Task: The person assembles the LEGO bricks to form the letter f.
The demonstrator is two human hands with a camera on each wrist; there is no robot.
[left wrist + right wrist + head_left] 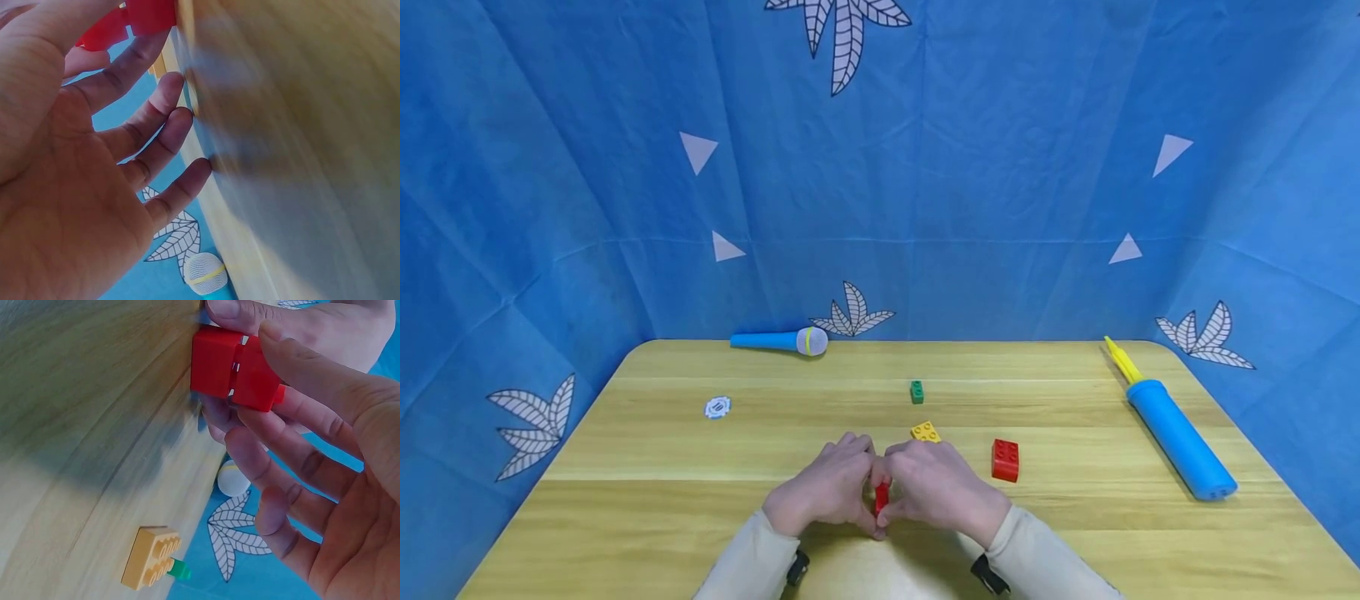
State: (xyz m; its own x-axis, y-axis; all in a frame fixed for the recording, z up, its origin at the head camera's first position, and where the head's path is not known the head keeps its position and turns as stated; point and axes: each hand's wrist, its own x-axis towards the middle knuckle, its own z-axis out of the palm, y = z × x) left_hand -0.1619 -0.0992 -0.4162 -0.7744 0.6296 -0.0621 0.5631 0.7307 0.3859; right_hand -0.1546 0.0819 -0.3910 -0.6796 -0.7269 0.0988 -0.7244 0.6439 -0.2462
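Note:
Two red toy bricks stand one over the other between my hands, with a narrow gap at their joint. My left hand (829, 485) pinches the lower brick (215, 361) close on the tabletop between thumb and fingertips. Thumb and fingers of my right hand (942, 487) hold the upper brick (255, 376), whose stud pokes out on top in the right wrist view. From the head view only a thin strip of red shows between the hands. In the left wrist view, the other left fingers reach toward the wood, and the bricks are cut off at the top edge.
Beyond the hands lie a yellow brick (925, 431) and a small green brick (917, 392). Another red brick (1005, 461) sits to the right, before a blue hand pump (1182, 437). A toy microphone (775, 341) and a poker chip (717, 407) lie at the left.

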